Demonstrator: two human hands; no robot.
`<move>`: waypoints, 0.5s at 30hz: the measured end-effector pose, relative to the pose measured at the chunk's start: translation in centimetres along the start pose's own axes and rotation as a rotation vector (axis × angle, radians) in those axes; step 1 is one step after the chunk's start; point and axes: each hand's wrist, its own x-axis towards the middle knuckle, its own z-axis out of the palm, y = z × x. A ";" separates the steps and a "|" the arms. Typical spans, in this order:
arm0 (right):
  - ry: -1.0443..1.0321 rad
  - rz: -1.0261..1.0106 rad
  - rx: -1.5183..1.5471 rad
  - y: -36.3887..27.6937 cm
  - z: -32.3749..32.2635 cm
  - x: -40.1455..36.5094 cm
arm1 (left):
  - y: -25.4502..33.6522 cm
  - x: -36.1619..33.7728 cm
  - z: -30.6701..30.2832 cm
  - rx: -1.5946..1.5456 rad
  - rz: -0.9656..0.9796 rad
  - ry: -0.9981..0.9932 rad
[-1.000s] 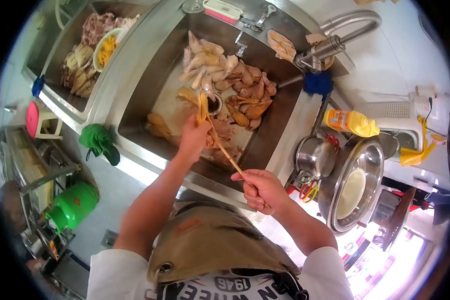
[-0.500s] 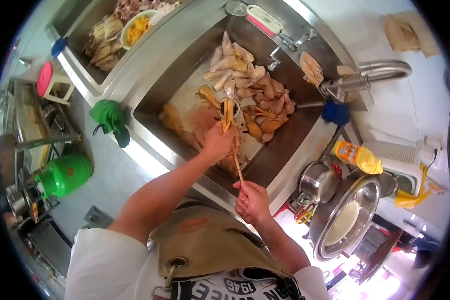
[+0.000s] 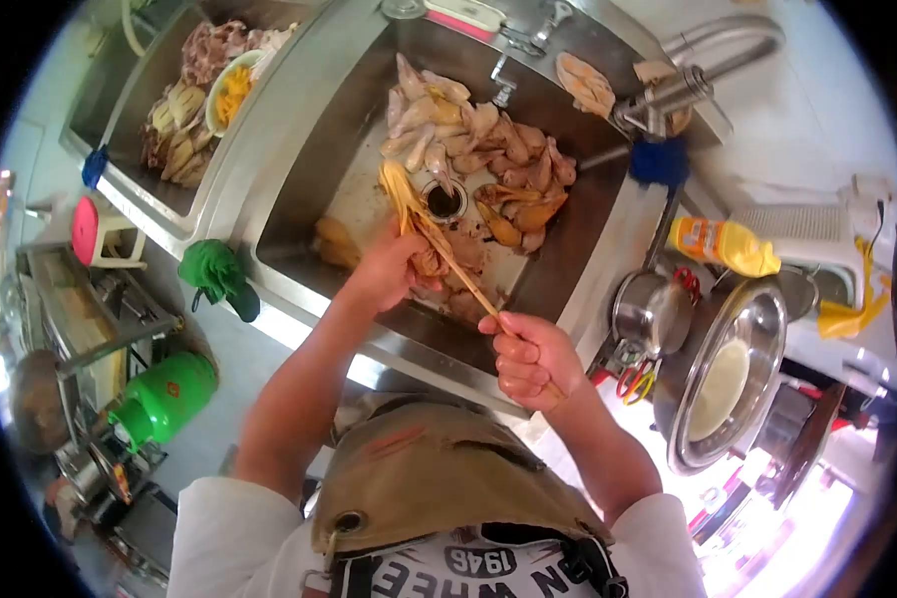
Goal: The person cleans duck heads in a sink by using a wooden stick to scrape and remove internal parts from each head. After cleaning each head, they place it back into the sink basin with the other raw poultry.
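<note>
Over the sink, my left hand (image 3: 389,271) is closed around a long, yellowish raw poultry piece (image 3: 400,192) whose pale end points up toward the drain. My right hand (image 3: 533,364) grips a thin wooden stick (image 3: 471,286) near the sink's front edge. The stick slants up and left to the poultry piece, and its far end overlaps the piece in this view. Beyond my hands, a heap of raw poultry pieces (image 3: 513,149) lies against the back and right of the sink basin (image 3: 304,214). The drain hole (image 3: 445,201) shows just right of the held piece.
A second sink at upper left holds more raw meat (image 3: 179,118) and a bowl of yellow pieces (image 3: 231,95). The faucet (image 3: 673,95) stands at the right rim. A green cloth (image 3: 214,269) hangs at the left edge. Metal bowls (image 3: 728,379) and a yellow bottle (image 3: 725,246) sit right.
My left hand has shifted left with the poultry piece, away from over the drain. My right hand has moved right, and the stick now lies at a flatter slant. The camera view has shifted too.
</note>
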 end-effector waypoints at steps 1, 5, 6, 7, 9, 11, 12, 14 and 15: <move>0.015 -0.001 -0.019 -0.1 0.5 -0.4 | 0.2 -0.2 0.3 0.052 0.016 0.016; 0.174 -0.078 -0.226 0.7 2.9 -2.3 | -0.4 0.6 -1.2 0.339 0.230 0.081; 0.179 -0.091 -0.249 0.8 3.1 -2.8 | -0.2 0.4 -1.0 0.328 0.237 0.100; 0.184 -0.104 -0.273 0.9 3.1 -3.3 | 0.6 -0.1 -0.2 0.317 0.244 0.119; 0.193 -0.119 -0.311 1.1 3.1 -3.8 | 2.3 -1.6 1.7 0.085 0.091 0.176; 0.198 -0.125 -0.347 1.2 3.1 -3.9 | 1.9 -1.6 1.8 0.082 0.160 0.103; 0.185 -0.121 -0.372 1.3 3.0 -3.8 | 1.7 -1.3 1.6 0.099 0.173 0.103; 0.195 -0.111 -0.422 1.5 3.2 -3.6 | 1.4 -1.3 1.5 0.136 0.186 0.127; 0.201 -0.108 -0.449 1.6 3.3 -3.5 | 1.4 -1.4 1.7 0.155 0.190 0.148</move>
